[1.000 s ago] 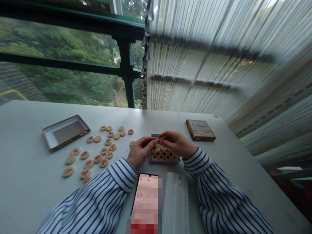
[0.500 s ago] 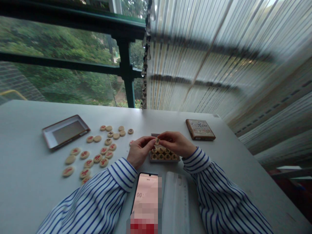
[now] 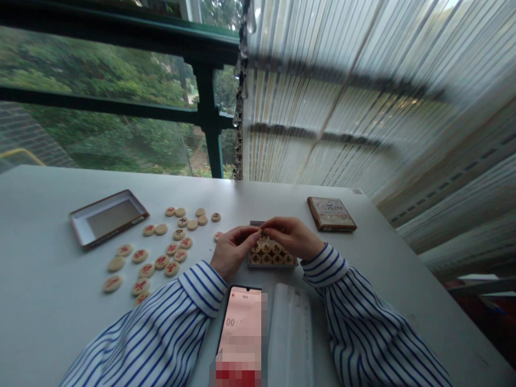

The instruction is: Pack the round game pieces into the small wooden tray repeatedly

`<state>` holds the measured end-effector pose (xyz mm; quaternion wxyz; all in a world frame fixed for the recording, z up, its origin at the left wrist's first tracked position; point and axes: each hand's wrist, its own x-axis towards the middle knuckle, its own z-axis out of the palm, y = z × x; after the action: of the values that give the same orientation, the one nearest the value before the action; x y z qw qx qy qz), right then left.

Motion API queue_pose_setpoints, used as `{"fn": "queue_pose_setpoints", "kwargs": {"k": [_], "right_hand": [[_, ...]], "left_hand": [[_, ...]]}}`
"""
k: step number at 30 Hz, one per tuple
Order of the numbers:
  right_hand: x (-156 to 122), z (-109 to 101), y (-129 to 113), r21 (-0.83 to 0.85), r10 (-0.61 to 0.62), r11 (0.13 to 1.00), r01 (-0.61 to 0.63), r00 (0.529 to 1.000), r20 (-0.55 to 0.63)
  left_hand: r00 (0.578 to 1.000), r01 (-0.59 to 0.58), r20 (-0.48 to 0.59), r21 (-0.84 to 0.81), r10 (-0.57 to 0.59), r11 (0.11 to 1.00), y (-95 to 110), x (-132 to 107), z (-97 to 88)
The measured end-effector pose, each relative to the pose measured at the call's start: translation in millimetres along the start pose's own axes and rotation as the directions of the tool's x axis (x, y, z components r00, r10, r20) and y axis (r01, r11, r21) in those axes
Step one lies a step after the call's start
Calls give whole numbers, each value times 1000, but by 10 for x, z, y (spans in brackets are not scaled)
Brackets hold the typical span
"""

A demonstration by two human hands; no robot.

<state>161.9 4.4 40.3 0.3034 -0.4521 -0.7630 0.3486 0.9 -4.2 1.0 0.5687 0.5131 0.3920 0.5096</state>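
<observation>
Fingertips of both hands are closed on one small piece (image 3: 262, 234), a round disc with a black character on its face: left hand (image 3: 234, 248) at one edge, right hand (image 3: 291, 238) at the other, so it's basically a two-handed pinch. They've got it up over the far part of the small box (image 3: 272, 266), right above where the nearer rows are laid out. Front row (image 3: 277, 259) is four discs wide, characters up, with another row just behind it, partly blocked by the fingers. Best guess, the step in hand is lining up this disc before it goes down with the others; can't tell if they're turning it or just checking it. Next move probably calls for keeping the face up, lowering it flat behind that second row and letting go without nudging the neighbours. Plenty left to sort, I'd say: loose discs (image 3: 172, 269) are scattered over the table (image 3: 387, 269) left of the box, mostly red characters, a few black, some with blank sides up. Shallow open tray (image 3: 119, 217) sits beyond those, and the phone (image 3: 237, 330) lies close to the left forearm, so mind the sleeve.
</observation>
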Motion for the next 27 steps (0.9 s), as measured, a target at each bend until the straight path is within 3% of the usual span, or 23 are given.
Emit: {"fn": "queue_pose_setpoints", "kwargs": {"k": [5,13,27], "right_hand": [[-3,1,-28,-35,-30,999,31,999,46],[-11,23,-30,-154,-111,982,109,994,-8],[-22,-20,-49,-389,-232,893,226,972,33]], "left_hand": [[999,5,-34,17,-4,1000,3,5,-3],[999,19,-51,7,-19,1000,19,6,15],[999,-17,-37,63,20,998,-27,13,-10]]}}
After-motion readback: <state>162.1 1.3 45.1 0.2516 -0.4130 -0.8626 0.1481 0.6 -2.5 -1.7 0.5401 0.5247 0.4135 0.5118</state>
